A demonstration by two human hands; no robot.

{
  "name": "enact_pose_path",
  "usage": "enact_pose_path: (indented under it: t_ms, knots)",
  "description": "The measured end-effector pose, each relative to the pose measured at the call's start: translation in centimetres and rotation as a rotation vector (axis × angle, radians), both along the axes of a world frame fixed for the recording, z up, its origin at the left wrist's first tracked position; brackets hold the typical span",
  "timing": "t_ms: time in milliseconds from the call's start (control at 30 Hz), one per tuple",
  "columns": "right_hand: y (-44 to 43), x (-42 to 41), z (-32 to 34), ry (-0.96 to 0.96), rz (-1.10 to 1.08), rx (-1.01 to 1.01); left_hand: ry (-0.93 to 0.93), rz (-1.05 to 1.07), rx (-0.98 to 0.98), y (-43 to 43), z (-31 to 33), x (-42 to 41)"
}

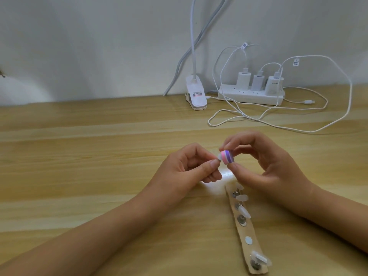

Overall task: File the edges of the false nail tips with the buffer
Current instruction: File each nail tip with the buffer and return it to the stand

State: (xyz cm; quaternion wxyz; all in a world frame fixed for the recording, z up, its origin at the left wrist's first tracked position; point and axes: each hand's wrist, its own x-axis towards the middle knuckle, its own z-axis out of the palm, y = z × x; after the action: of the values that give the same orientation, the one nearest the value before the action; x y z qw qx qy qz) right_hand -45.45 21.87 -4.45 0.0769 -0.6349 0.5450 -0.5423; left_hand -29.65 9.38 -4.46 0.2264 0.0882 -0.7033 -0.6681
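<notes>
Grip: left hand [191, 166] pinches one false nail tip [219, 156] between thumb and forefinger. The right hand [264, 162] pinches the buffer [227, 156], thumb under, fingers over. Both are held above the table, just beyond the far end of the cardboard strip [246, 250]. The tip's free end points right and meets the buffer's left face; the buffer's own long axis can't be judged. Filing looks under way.

Count: one buffer, one tip in hand, four mounted tips [245, 212] on the strip, one bare pad [248, 240].
</notes>
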Motion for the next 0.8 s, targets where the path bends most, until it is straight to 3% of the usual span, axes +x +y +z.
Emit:
enact_pose_path:
  t_ms: [100,433,800]
  knots:
    - [-0.01,0.03,0.02,-0.112,0.0,0.03,0.003,-0.001,0.008,0.1,0.06,0.0]
    - [0.14,0.62,0.02,-0.027,0.045,0.021,0.021,0.009,-0.017,0.14,0.0,-0.04]
    - [0.46,0.52,0.38,-0.247,0.052,0.001,0.001,-0.006,-0.07,0.13,-0.17,0.07]
